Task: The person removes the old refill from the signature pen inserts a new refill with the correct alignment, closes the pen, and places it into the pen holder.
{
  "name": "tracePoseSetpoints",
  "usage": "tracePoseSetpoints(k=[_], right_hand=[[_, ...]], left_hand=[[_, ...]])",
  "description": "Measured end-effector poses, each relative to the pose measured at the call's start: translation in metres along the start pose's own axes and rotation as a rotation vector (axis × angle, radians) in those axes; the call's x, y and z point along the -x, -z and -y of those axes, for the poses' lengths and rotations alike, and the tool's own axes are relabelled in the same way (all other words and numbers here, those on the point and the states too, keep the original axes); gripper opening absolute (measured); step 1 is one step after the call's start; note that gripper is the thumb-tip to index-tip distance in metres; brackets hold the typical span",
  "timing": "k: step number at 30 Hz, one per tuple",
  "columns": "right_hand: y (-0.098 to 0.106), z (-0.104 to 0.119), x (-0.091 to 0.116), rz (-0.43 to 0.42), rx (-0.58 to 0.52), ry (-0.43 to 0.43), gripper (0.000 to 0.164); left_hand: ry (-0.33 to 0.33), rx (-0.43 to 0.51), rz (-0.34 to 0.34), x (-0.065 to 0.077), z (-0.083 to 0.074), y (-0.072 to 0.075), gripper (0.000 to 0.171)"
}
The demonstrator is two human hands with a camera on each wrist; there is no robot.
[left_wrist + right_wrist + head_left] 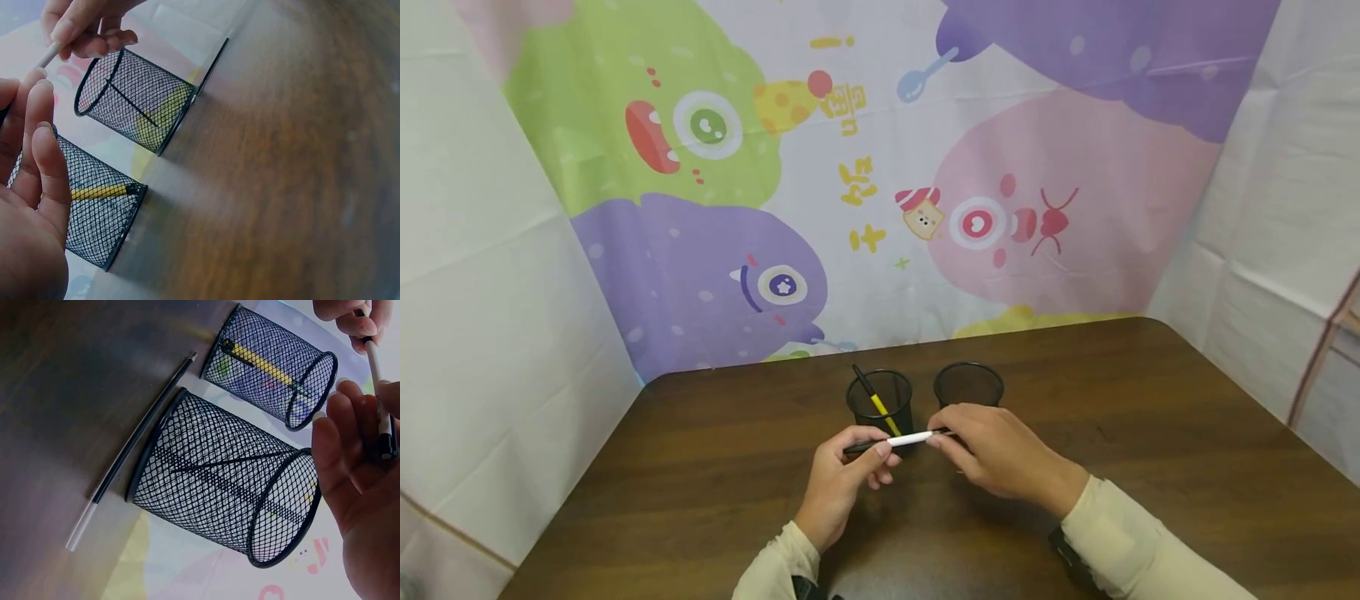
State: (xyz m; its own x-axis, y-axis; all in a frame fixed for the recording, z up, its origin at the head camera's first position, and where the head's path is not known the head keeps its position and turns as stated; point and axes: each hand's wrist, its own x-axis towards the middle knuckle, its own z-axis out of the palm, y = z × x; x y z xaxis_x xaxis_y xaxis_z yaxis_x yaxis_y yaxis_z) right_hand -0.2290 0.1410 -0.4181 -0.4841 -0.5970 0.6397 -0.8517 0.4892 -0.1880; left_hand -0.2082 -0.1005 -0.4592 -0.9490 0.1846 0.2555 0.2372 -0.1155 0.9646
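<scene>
A slim white pen with black ends (908, 439) is held level between both hands above the table. My left hand (844, 477) pinches its left end between thumb and fingers. At the other end, the thumb and fingertips of my right hand (1000, 450) grip the dark part. Just behind the hands stands a black mesh pen cup (906, 408) with a yellow and black pen (880, 405) leaning inside. A second mesh cup (219, 469) stands to its right, partly covered by the right hand in the head view.
On the table beside the right-hand cup lies a thin black and clear stick, like a pen refill (140, 434). The brown wooden table (715, 483) reaches back to a cartoon-printed cloth (880, 292). Pale cloth walls (497, 250) close off both sides.
</scene>
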Motion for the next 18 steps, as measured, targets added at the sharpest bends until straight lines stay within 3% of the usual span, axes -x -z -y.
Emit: tracePoseSetpoints(k=[10,18], right_hand=[[0.0006,0.0013,0.0017,0.053,-0.045,-0.061,0.012],[-0.0002,-0.0005,-0.0021,-0.047,-0.002,0.066,0.019]], left_hand=[[0.007,-0.001,-0.001,0.0017,0.0003,-0.0022,0.022],[0.015,0.023,-0.036,0.0003,-0.0014,-0.0032,0.023]])
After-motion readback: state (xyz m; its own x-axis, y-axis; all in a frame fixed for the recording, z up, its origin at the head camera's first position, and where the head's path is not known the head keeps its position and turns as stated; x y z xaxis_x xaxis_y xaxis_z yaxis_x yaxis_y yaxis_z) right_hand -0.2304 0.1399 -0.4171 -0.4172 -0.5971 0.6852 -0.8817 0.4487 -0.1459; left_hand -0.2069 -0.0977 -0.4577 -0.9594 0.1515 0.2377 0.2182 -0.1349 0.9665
